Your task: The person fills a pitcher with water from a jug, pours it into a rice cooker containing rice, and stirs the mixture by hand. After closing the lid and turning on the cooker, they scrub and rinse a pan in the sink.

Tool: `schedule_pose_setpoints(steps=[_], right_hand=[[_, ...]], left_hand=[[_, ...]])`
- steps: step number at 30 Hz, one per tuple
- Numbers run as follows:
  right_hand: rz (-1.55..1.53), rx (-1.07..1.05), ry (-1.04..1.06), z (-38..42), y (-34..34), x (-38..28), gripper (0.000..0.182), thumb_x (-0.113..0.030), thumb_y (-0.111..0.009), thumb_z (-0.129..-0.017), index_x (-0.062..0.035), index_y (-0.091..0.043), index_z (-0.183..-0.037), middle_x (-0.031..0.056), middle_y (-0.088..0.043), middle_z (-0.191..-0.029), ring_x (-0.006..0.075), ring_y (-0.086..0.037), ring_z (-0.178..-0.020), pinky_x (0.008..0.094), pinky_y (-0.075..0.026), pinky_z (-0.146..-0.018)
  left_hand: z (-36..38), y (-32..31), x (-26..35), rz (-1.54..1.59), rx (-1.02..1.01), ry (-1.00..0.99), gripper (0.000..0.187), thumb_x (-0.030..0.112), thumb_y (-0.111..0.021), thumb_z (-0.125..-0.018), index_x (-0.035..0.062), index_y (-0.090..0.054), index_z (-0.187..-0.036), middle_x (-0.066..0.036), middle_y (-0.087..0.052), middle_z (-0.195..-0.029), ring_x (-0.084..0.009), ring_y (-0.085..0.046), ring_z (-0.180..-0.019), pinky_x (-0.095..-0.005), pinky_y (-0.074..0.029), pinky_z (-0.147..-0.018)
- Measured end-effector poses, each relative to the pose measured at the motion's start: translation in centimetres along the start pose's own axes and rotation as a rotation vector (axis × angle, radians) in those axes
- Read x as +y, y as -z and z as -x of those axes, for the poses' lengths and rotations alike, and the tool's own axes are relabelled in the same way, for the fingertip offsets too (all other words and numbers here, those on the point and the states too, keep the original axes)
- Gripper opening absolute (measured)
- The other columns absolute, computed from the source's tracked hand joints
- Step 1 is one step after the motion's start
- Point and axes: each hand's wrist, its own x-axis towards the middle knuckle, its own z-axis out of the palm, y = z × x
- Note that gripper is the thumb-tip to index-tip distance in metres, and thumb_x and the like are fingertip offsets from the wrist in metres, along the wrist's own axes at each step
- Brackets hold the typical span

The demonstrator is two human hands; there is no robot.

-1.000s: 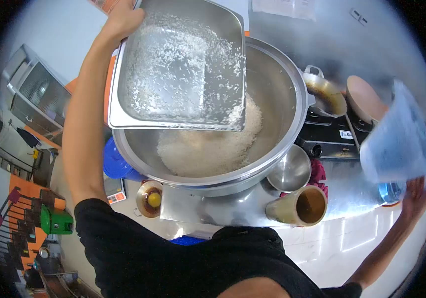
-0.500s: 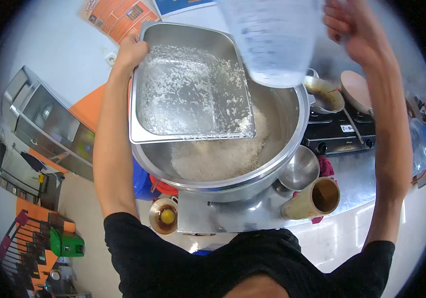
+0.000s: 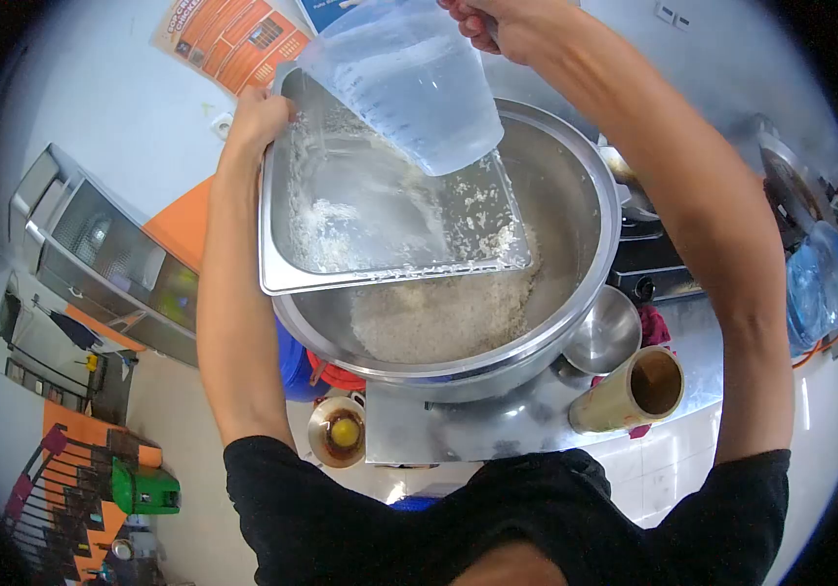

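My left hand (image 3: 261, 119) grips the upper left rim of a rectangular steel pan (image 3: 277, 234), tilted over a large round metal pot (image 3: 575, 244). Grains of rice (image 3: 326, 230) cling to the pan's inside, with what looks like water running over them. In my right hand (image 3: 492, 21) is the handle of a clear plastic measuring jug (image 3: 419, 93), tipped over the pan with its mouth toward the left. A mound of wet-looking rice (image 3: 438, 317) lies at the bottom of the pot.
A steel bowl (image 3: 604, 332) and a beige cylindrical container (image 3: 599, 402) stand on the metal counter (image 3: 477, 430) right of the pot's front. Behind my right arm is a black gas stove (image 3: 648, 259). A small pan (image 3: 336, 435) with something yellow sits lower left.
My right hand has swung the jug leftward over the pan and tipped it. Rice on the pan's inner surface has thinned and shifted. My left hand keeps its hold.
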Motion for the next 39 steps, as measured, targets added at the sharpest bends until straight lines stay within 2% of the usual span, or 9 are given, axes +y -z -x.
schedule_pose_setpoints(steps=[2, 4, 7, 14, 16, 23, 26, 31, 39], right_hand=[[-0.004, -0.002, 0.012, -1.1, -0.7, 0.4, 0.023, -0.024, -0.070, -0.075, -0.0131, -0.051, -0.066, -0.0023, -0.037, -0.054, 0.0091, -0.029, -0.045, 0.0261, -0.024, -0.043], [0.088, -0.038, -0.030, -1.7, -1.1, 0.4, 0.026, -0.027, -0.071, -0.073, -0.0126, -0.052, -0.063, -0.0013, -0.037, -0.053, 0.0106, -0.031, -0.044, 0.0279, -0.024, -0.042], [0.160, 0.006, -0.031, -1.5, -2.0, 0.3, 0.028, -0.027, -0.070, -0.073, -0.0117, -0.051, -0.060, 0.0000, -0.037, -0.052, 0.0118, -0.033, -0.044, 0.0290, -0.023, -0.042], [0.191, 0.003, -0.078, -3.2, -2.8, 0.9, 0.027, -0.025, -0.070, -0.072, -0.0099, -0.051, -0.062, 0.0015, -0.039, -0.052, 0.0123, -0.034, -0.044, 0.0301, -0.025, -0.042], [0.153, -0.031, -0.035, -3.5, -3.1, 1.1, 0.025, -0.024, -0.070, -0.072, -0.0094, -0.051, -0.063, 0.0017, -0.039, -0.053, 0.0123, -0.034, -0.044, 0.0298, -0.026, -0.043], [0.154, -0.134, 0.017, -4.3, -2.2, 1.6, 0.021, -0.020, -0.067, -0.071, -0.0084, -0.051, -0.064, 0.0024, -0.040, -0.053, 0.0120, -0.035, -0.044, 0.0284, -0.026, -0.041], [0.145, -0.205, 0.057, -4.6, -2.0, 1.4, 0.021, -0.018, -0.067, -0.071, -0.0078, -0.050, -0.064, 0.0026, -0.041, -0.053, 0.0122, -0.034, -0.042, 0.0280, -0.026, -0.039], [0.118, -0.218, 0.047, -4.2, -2.2, 1.2, 0.019, -0.016, -0.066, -0.069, -0.0076, -0.050, -0.066, 0.0031, -0.041, -0.053, 0.0122, -0.033, -0.039, 0.0278, -0.026, -0.038], [0.170, -0.309, 0.103, -3.4, -3.1, 1.4, 0.018, -0.015, -0.065, -0.071, -0.0080, -0.049, -0.065, 0.0024, -0.039, -0.052, 0.0121, -0.034, -0.041, 0.0276, -0.027, -0.039]], left_hand=[[0.2, 0.2, -0.1, -0.094, 0.031, 0.015, 0.020, 0.007, -0.058, -0.063, -0.0040, -0.061, -0.080, -0.009, -0.058, -0.067, -0.0176, -0.054, -0.060, -0.0322, -0.041, -0.054], [0.2, 0.3, -0.4, -0.039, -0.060, -0.010, 0.013, 0.012, -0.059, -0.068, 0.0018, -0.057, -0.076, -0.004, -0.054, -0.071, -0.0140, -0.050, -0.069, -0.0272, -0.038, -0.063], [0.3, 0.4, 0.0, -0.064, -0.048, 0.064, 0.011, 0.012, -0.059, -0.068, 0.0035, -0.056, -0.074, -0.003, -0.055, -0.071, -0.0133, -0.050, -0.069, -0.0270, -0.038, -0.063], [-0.3, -0.3, 0.0, -0.078, -0.065, 0.067, 0.007, 0.011, -0.057, -0.069, 0.0039, -0.056, -0.072, -0.004, -0.056, -0.070, -0.0147, -0.051, -0.067, -0.0270, -0.038, -0.063], [-0.8, -0.7, -0.7, 0.011, -0.004, 0.018, 0.010, 0.006, -0.059, -0.061, 0.0018, -0.056, -0.069, -0.008, -0.057, -0.069, -0.0176, -0.052, -0.063, -0.0303, -0.041, -0.058], [0.8, -0.5, -0.4, 0.094, -0.005, -0.022, 0.011, 0.005, -0.057, -0.061, 0.0013, -0.057, -0.071, -0.009, -0.058, -0.070, -0.0182, -0.054, -0.064, -0.0298, -0.042, -0.058], [0.9, -0.3, -0.5, 0.095, 0.030, 0.001, 0.014, 0.004, -0.057, -0.064, 0.0003, -0.059, -0.077, -0.009, -0.059, -0.072, -0.0178, -0.056, -0.065, -0.0283, -0.043, -0.061], [1.8, -1.2, -0.8, 0.385, 0.097, 0.013, 0.012, 0.012, -0.064, -0.082, 0.0013, -0.061, -0.087, -0.007, -0.064, -0.080, -0.0126, -0.058, -0.069, -0.0268, -0.045, -0.063], [1.6, -1.2, -1.4, 0.357, 0.149, -0.015, 0.014, 0.016, -0.067, -0.083, 0.0046, -0.062, -0.078, -0.004, -0.063, -0.075, -0.0103, -0.056, -0.067, -0.0240, -0.043, -0.062]])
